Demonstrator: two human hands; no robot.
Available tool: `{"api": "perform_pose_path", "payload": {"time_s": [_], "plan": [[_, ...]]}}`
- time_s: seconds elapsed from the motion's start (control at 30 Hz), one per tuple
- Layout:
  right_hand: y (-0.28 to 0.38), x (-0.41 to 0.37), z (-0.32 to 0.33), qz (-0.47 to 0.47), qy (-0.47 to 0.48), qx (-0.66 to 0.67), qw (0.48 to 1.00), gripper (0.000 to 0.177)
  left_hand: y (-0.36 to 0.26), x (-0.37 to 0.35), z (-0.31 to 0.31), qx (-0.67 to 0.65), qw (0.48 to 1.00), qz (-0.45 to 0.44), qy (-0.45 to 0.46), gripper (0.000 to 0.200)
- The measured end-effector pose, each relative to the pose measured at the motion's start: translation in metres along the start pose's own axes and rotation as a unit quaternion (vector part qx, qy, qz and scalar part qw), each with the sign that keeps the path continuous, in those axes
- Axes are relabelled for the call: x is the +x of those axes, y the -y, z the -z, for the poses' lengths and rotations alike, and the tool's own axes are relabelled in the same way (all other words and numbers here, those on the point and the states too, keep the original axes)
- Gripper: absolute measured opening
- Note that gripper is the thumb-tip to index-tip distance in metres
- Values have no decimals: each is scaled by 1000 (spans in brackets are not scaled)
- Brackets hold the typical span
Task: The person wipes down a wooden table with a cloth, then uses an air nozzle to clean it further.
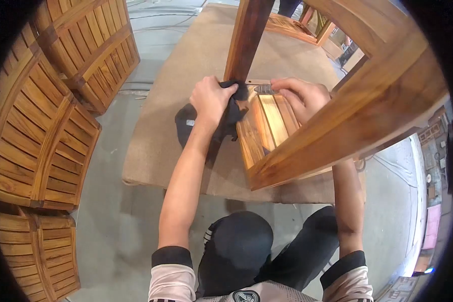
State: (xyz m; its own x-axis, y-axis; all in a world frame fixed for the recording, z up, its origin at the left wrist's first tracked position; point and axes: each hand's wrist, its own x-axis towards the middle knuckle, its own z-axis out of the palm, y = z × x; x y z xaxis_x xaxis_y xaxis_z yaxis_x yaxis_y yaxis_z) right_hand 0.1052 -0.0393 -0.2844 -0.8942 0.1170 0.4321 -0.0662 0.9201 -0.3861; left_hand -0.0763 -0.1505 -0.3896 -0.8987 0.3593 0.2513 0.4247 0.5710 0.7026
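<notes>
A slatted wooden furniture piece (264,116), which looks like a chair, rests on the padded work table in front of me. My left hand (210,98) is closed on a bunched black cloth (191,123), with the thumb pressing it by the foot of an upright wooden post (246,43). Part of the cloth hangs down beside the slats. My right hand (304,95) reaches in behind the thick near rail (337,131) and pinches a small grey, ribbed, tapered tool (265,89). Its tip points left, toward the cloth, above the slats. I cannot make out its exact kind.
Several slatted wooden panels (40,131) stand along the left on the grey floor (116,221). A brown cover lies over the work table (151,156). Another wooden frame (292,27) is at its far end. Shelves with goods (438,151) line the right.
</notes>
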Motion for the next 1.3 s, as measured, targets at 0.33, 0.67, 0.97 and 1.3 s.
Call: {"api": "perform_pose_path", "payload": {"time_s": [0.33, 0.67, 0.97, 1.3], "plan": [[-37, -16, -1, -4, -65, 95, 993, 16, 77, 1, 24, -1, 980, -75, -184, 25], [-52, 10, -49, -64, -86, 107, 988, 17, 72, -4, 26, -104, 952, -149, -245, 25], [-101, 18, -64, -20, -80, 238, 968, 19, 60, -6, 27, -115, 962, -180, -172, 26], [-59, 28, -48, -26, 20, 15, 999, 21, 82, 3, 28, -273, 932, -120, -205, 23]]}}
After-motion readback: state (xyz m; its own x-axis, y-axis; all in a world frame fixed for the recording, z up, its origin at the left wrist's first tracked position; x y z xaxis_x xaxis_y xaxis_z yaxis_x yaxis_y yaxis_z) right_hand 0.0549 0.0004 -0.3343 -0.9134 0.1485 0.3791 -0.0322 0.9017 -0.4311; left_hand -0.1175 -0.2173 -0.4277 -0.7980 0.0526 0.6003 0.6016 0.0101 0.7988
